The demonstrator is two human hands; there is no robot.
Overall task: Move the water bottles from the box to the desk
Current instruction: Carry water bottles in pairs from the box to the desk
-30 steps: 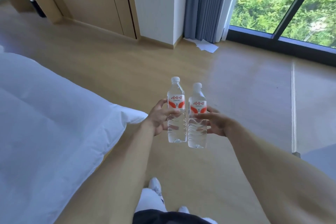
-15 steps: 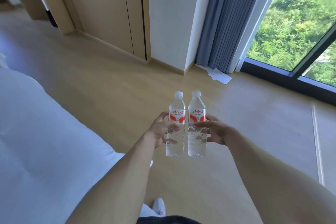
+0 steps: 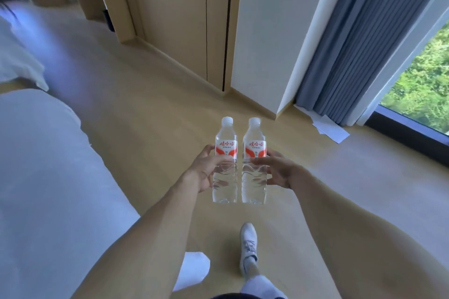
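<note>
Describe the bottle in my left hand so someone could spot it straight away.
Over the wooden floor, beside the white bed, two clear bottles are held upright side by side. Yours is the bottle nearer the bed, gripped by the left hand.

There is a single view, from a wide-angle camera worn on the person's head, looking forward and steeply down. Both forearms run in from the lower edge and meet at the hands, left [image 3: 202, 168] and right [image 3: 279, 172], close to the lens just below the middle of the frame, each round an upright water bottle, one [image 3: 225, 165] beside the other [image 3: 254, 165]. Straight beneath the bottles a white shoe [image 3: 248, 247] on the wooden floor [image 3: 150, 114] shows how steeply the view tips. Beyond the bottles it faces wooden cabinets [image 3: 170, 31]; to their right a grey curtain [image 3: 349, 39] and a window [image 3: 422, 94]; to their left a white bed [image 3: 48, 189]. Straight lines bow toward the edges.
</note>
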